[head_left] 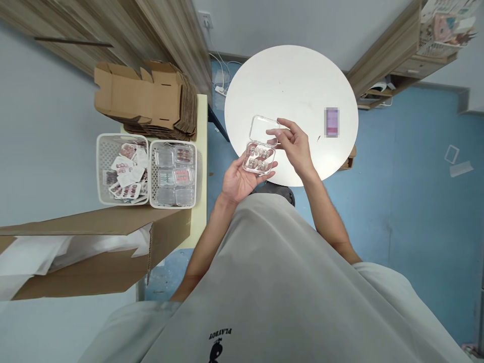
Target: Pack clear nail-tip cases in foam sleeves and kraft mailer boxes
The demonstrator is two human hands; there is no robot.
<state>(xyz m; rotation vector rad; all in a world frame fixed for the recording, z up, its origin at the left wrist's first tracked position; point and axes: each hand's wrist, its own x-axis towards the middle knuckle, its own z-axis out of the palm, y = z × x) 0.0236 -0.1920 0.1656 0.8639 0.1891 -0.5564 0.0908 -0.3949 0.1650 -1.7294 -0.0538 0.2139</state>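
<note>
A small clear plastic case (263,131) is held with its lid raised over the near edge of the round table. Inside its lower half lie several press-on nails (259,158) in two rows, pale and glittery. My left hand (241,181) is palm up beneath the case, thumb at its side and fingers under it, gripping it. At the right side of the raised lid, my right hand (297,146) has thumb and fingers closed on the lid's edge; some fingertips show through the clear plastic.
The white round table (291,75) carries a blurred purple item (331,122). On the left, a side table (202,166) holds flattened cardboard boxes (151,101), a basket (99,169) of nail cards and another basket (195,174) of clear cases. A large open carton (170,224) stands nearer me.
</note>
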